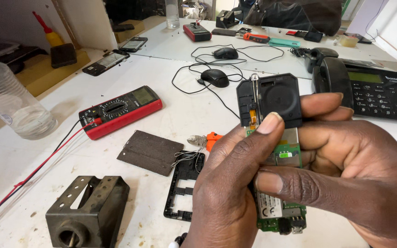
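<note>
Both my hands hold an opened small phone assembly over the white table. Its green circuit board (279, 216) runs downward between my palms, and a black plastic speaker housing (272, 98) sits at its top. My left hand (228, 193) grips the board from the left, thumb pressed against the housing's lower edge. My right hand (345, 160) wraps around it from the right, fingers on the housing's side. A thin metal tool tip (255, 85) stands along the housing's left edge.
A black phone frame (183, 186) and orange-handled pliers (207, 139) lie just left of my hands, beside a dark pad (150, 151). Further left lie a red multimeter (120, 111), a metal soldering stand (90, 211) and a plastic bottle (12, 103). A desk phone (373, 89) sits at right.
</note>
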